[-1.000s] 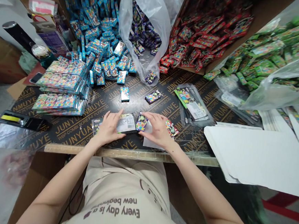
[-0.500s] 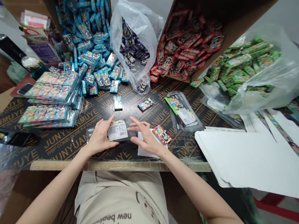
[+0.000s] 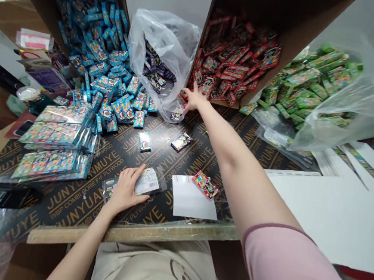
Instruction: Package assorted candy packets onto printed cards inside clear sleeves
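left hand (image 3: 126, 192), grip flat, rests on a clear plastic packet (image 3: 147, 181) angled across the black plywood tabletop (image 3: 71, 208). right hand (image 3: 194, 99), grip wide, reaches red packets (image 3: 232, 61) in a brown cardboard box (image 3: 280, 18).

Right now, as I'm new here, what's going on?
At a printed plywood table, one person's right hand reaches toward the red packets in a cardboard box, while their left hand rests on a clear sleeve holding a barcoded card. A red packet lies on a white sheet.
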Motion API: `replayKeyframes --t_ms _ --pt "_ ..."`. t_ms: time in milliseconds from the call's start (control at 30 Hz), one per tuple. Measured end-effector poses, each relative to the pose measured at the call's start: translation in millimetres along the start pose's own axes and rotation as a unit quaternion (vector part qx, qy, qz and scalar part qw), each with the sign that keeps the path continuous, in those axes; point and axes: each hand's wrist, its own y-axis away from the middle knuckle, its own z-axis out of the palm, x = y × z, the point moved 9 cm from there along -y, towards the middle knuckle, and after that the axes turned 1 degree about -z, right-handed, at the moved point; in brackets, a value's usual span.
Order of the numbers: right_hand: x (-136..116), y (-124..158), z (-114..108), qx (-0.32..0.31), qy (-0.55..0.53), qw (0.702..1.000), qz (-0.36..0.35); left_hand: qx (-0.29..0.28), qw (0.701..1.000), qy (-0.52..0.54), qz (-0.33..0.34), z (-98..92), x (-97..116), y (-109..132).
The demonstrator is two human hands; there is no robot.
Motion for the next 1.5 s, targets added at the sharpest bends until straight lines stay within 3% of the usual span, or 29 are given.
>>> replayKeyframes --t_ms 133,233,400,500,600,667,733,833,900,1000,1067,1200,1267,1367,1433,1500 --pt "10 -26 19 -0.059 0.011 0.997 0.038 -0.009 1.0 0.01 -0.006 -0.8 0 -3" --pt "4 -8 29 -0.071 0.022 0.997 -0.001 -0.016 1.0 0.016 -0.006 1.4 -2 -6" --pt "-18 88 29 -0.06 0.017 0.993 -0.102 -0.013 1.0 0.023 0.002 1.9 -3 -8" --pt "-27 150 24 -0.054 -0.014 0.992 -0.115 -0.012 1.0 0.017 0.008 0.9 -1 -6" --pt "-35 194 7 0.011 -0.12 0.987 -0.103 -0.017 1.0 -0.006 -0.002 0.2 1 -1" --pt "-38 219 -10 0.074 -0.249 0.962 -0.081 -0.022 0.999 -0.022 -0.018 -2.3 1 3" --pt "-48 244 -16 0.085 -0.379 0.919 -0.068 -0.019 0.999 -0.009 -0.04 -9.4 3 5" --pt "-93 282 -6 -0.031 -0.506 0.855 -0.11 0.02 0.988 0.133 -0.077 -27.9 10 5" --pt "-130 310 5 -0.138 -0.541 0.813 -0.162 0.037 0.952 0.285 -0.103 -34.6 17 5" --pt "-161 338 19 -0.204 -0.55 0.784 -0.201 -0.035 0.867 0.473 -0.153 -18.0 33 7" --pt "-162 341 21 -0.155 -0.549 0.799 -0.189 -0.065 0.81 0.549 -0.197 -4.7 40 13" --pt "-153 346 7 0.026 -0.462 0.869 -0.176 0.042 0.713 0.637 -0.29 1.8 29 29" --pt "-165 357 4 0.045 -0.394 0.893 -0.213 0.064 0.687 0.655 -0.308 5.3 28 35" --pt "-178 368 4 0.061 -0.338 0.909 -0.237 0.045 0.709 0.642 -0.29 7.0 33 36" --pt "-172 370 1 0.101 -0.356 0.905 -0.21 0.034 0.768 0.586 -0.257 -0.1 32 33" --pt "-155 367 2 0.131 -0.428 0.879 -0.166 0.063 0.856 0.468 -0.209 -19.6 24 29"
